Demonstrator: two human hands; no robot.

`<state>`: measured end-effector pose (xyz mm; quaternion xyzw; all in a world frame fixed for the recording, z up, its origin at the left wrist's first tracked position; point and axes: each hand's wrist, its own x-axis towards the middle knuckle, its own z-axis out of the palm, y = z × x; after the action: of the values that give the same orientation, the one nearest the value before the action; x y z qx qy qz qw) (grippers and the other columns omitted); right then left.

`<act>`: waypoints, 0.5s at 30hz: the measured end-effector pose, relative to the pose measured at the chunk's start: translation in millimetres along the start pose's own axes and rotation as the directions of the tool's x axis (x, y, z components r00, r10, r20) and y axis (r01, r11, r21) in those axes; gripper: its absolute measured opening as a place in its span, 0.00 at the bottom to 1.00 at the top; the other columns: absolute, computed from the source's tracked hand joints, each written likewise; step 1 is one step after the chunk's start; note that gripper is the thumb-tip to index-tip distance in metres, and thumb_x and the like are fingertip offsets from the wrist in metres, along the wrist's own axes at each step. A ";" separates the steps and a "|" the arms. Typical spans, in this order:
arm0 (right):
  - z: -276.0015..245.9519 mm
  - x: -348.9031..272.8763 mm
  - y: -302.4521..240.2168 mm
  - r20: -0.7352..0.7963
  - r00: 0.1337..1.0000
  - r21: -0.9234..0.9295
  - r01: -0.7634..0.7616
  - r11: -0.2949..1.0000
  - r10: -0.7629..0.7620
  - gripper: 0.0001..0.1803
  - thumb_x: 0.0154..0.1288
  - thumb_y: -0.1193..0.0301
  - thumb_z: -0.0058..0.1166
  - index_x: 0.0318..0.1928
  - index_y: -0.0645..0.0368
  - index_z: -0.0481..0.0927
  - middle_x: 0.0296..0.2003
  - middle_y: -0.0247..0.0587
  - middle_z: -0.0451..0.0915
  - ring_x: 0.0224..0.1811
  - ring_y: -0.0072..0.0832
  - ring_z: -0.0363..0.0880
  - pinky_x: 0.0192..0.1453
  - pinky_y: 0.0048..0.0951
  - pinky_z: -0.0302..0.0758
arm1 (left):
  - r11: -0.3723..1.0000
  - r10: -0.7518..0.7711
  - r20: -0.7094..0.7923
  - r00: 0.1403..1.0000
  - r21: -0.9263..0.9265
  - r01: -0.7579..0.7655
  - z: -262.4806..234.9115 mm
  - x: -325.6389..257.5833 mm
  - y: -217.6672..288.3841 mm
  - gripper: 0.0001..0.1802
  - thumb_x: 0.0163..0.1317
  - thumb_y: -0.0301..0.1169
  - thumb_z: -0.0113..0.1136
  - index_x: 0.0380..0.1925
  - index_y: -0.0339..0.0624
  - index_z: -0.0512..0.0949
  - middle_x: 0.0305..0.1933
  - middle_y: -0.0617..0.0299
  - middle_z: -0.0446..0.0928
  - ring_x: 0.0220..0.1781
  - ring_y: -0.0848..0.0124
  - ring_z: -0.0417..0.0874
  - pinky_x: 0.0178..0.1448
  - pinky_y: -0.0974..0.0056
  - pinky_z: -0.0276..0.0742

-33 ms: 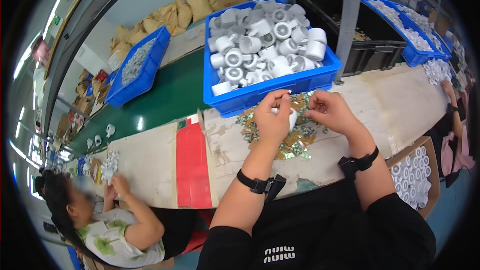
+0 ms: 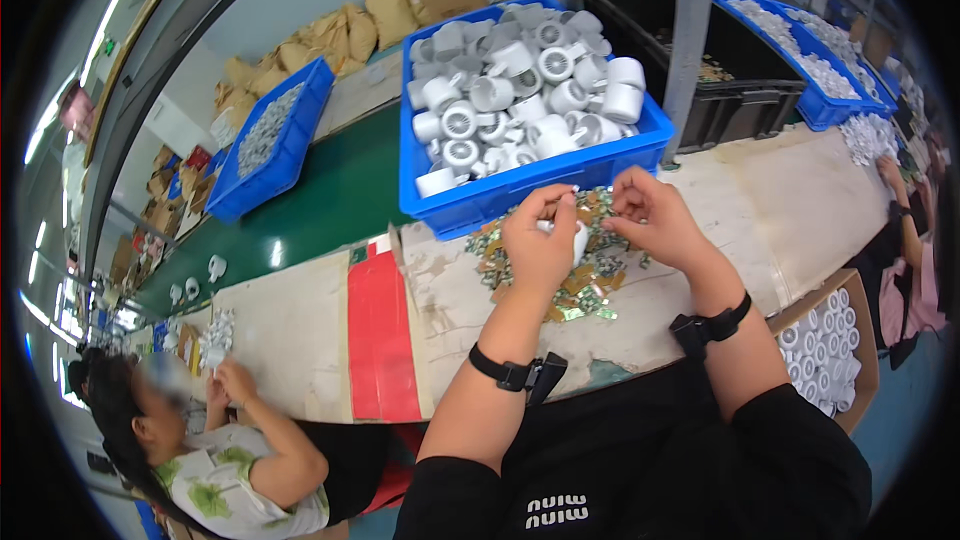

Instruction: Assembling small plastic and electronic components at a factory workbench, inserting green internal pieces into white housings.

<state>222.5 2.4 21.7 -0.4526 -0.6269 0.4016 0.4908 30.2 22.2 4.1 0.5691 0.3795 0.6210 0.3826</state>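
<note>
My left hand point(image 2: 540, 240) is closed around a white plastic housing point(image 2: 580, 243), most of it hidden by the palm and fingers. A tiny white tip shows at its thumb and forefinger. To its right, my right hand point(image 2: 655, 220) is curled, thumb toward the fingertips; whatever it pinches, if anything, is too small to make out. Both hands are over a loose heap of small green and brown circuit boards point(image 2: 575, 302) on the worn bench top. Just beyond them stands a blue crate point(image 2: 540, 190) heaped with white cup-shaped plastic housings point(image 2: 550, 135).
A grey metal post point(image 2: 688, 60) rises beside a black bin point(image 2: 745, 105). A carton point(image 2: 868, 380) of white round parts stands at the lower right. Red tape point(image 2: 383, 340) crosses the bench. Left sits a co-worker point(image 2: 220, 450); beyond lies a green belt point(image 2: 345, 180) with another blue crate point(image 2: 270, 185).
The whole view has shifted slightly. My right hand's fingers sit a little higher and more curled; my left hand keeps its hold on the white housing.
</note>
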 end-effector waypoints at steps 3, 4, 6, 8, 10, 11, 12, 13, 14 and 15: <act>3.6 5.9 15.1 -0.052 0.998 0.157 -0.014 0.987 0.022 0.12 0.65 0.79 0.72 0.45 0.61 0.81 0.34 0.31 0.84 0.34 0.14 0.80 0.36 0.19 0.76 | 0.988 0.095 0.038 0.995 0.120 -0.099 -4.3 -2.2 -0.4 0.05 0.69 0.23 0.68 0.42 0.34 0.87 0.30 0.62 0.87 0.30 0.79 0.85 0.36 0.71 0.78; 2.4 7.5 20.8 -0.045 0.999 0.230 0.003 0.973 0.007 0.11 0.66 0.78 0.71 0.45 0.61 0.81 0.34 0.30 0.84 0.34 0.13 0.80 0.37 0.19 0.76 | 0.959 0.175 0.067 0.982 0.212 -0.186 -4.3 -2.1 -1.2 0.06 0.69 0.23 0.68 0.43 0.33 0.87 0.32 0.63 0.87 0.31 0.80 0.84 0.36 0.72 0.77; 1.4 8.8 19.7 -0.013 0.999 0.257 -0.026 0.966 0.030 0.10 0.68 0.76 0.71 0.45 0.60 0.82 0.34 0.30 0.85 0.33 0.14 0.81 0.36 0.18 0.77 | 0.944 0.261 0.051 0.964 0.197 -0.266 -1.2 -2.0 4.2 0.05 0.66 0.22 0.69 0.41 0.33 0.88 0.31 0.64 0.86 0.30 0.80 0.83 0.35 0.72 0.76; -1.4 7.4 13.0 0.021 0.998 0.288 -0.057 0.956 0.053 0.10 0.69 0.75 0.70 0.46 0.60 0.82 0.34 0.29 0.85 0.32 0.14 0.81 0.34 0.18 0.77 | 0.879 0.316 0.158 0.935 0.323 -0.352 -1.9 -0.9 16.5 0.05 0.63 0.20 0.70 0.39 0.34 0.88 0.28 0.63 0.83 0.28 0.78 0.81 0.33 0.71 0.73; -2.7 4.6 -2.0 0.100 0.978 0.188 -0.200 0.962 0.184 0.10 0.70 0.72 0.70 0.46 0.61 0.82 0.34 0.30 0.85 0.29 0.15 0.83 0.29 0.18 0.77 | 0.869 0.327 0.165 0.931 0.336 -0.365 -1.3 -0.7 16.8 0.05 0.60 0.21 0.70 0.36 0.37 0.88 0.26 0.61 0.82 0.25 0.71 0.81 0.31 0.65 0.75; -2.8 3.2 -5.9 0.097 0.975 0.190 -0.217 0.958 0.201 0.09 0.70 0.71 0.70 0.45 0.61 0.84 0.32 0.30 0.86 0.27 0.16 0.84 0.26 0.19 0.76 | 0.858 0.339 0.190 0.921 0.341 -0.385 -1.6 -0.6 17.0 0.04 0.60 0.21 0.69 0.35 0.38 0.87 0.27 0.61 0.81 0.25 0.71 0.80 0.31 0.65 0.75; -3.9 2.5 -5.2 0.094 0.975 0.189 -0.218 0.957 0.203 0.09 0.70 0.71 0.70 0.45 0.61 0.84 0.32 0.30 0.86 0.27 0.16 0.84 0.26 0.19 0.76 | 0.846 0.350 0.215 0.912 0.346 -0.406 -1.9 -0.7 17.1 0.04 0.60 0.21 0.69 0.35 0.38 0.87 0.28 0.61 0.81 0.25 0.71 0.80 0.31 0.65 0.74; -4.7 2.6 -3.4 0.110 0.979 0.183 -0.191 0.964 0.173 0.08 0.70 0.71 0.70 0.45 0.62 0.86 0.31 0.30 0.86 0.27 0.15 0.83 0.26 0.19 0.75 | 0.847 0.348 0.216 0.912 0.344 -0.405 -2.0 -0.8 17.1 0.04 0.60 0.21 0.69 0.35 0.38 0.87 0.28 0.61 0.81 0.25 0.71 0.80 0.31 0.65 0.74; -5.3 3.2 -1.5 0.127 0.982 0.177 -0.162 0.971 0.141 0.08 0.71 0.72 0.69 0.44 0.62 0.87 0.30 0.30 0.85 0.26 0.15 0.82 0.26 0.18 0.75 | 0.832 0.353 0.240 0.904 0.361 -0.421 -2.1 -0.4 17.1 0.04 0.60 0.21 0.69 0.35 0.38 0.86 0.28 0.61 0.81 0.25 0.70 0.80 0.31 0.65 0.75; -6.3 3.4 1.3 0.126 0.982 0.177 -0.163 0.971 0.142 0.08 0.71 0.72 0.69 0.44 0.62 0.87 0.30 0.30 0.85 0.26 0.15 0.82 0.26 0.18 0.75 | 0.817 0.357 0.263 0.896 0.378 -0.436 -2.1 -0.2 17.1 0.04 0.60 0.21 0.69 0.35 0.39 0.86 0.29 0.61 0.81 0.25 0.69 0.80 0.31 0.64 0.75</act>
<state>228.5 6.4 22.6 -0.4281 -0.5764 0.5199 0.4628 27.4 14.8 19.4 0.7593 0.3425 0.5345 0.1429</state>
